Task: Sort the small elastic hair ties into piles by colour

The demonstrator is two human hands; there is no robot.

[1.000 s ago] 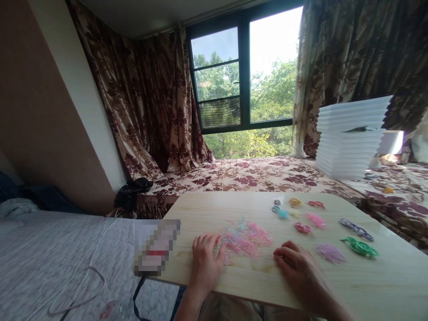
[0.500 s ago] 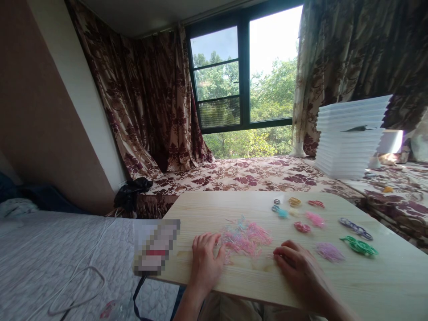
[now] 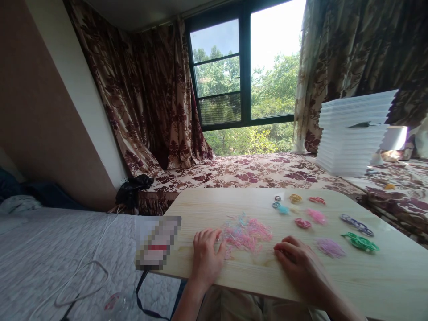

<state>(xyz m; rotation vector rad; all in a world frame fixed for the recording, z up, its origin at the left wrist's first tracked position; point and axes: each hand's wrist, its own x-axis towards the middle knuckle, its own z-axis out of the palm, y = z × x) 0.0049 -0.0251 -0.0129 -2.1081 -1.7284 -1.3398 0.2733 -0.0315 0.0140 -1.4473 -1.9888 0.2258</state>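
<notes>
A loose mixed heap of thin pink, lilac and light-blue strands, which look like small elastic bands (image 3: 249,234), lies on the pale wooden table (image 3: 200,205). At the heap's left edge rests my left hand (image 3: 207,256), fingers bent and thumb apart from them, touching the outer strands. My right hand (image 3: 297,263) is low on the table to the right of the heap, its fingertips pressed together; anything between them is too small to make out. Beyond it lie a lilac pile (image 3: 330,248), a pink pile (image 3: 316,216) and a light-blue pile (image 3: 283,209).
Green rings (image 3: 361,242), dark purple rings (image 3: 357,224), red bands (image 3: 302,223) and yellow bands (image 3: 295,199) sit at the right. A blurred-out flat item (image 3: 158,243) is on the left edge. Behind stand a white foam stack (image 3: 351,138) and a window.
The view has tilted slightly, so the scene sits a little higher. Both hands stay in nearly the same places beside the heap.
</notes>
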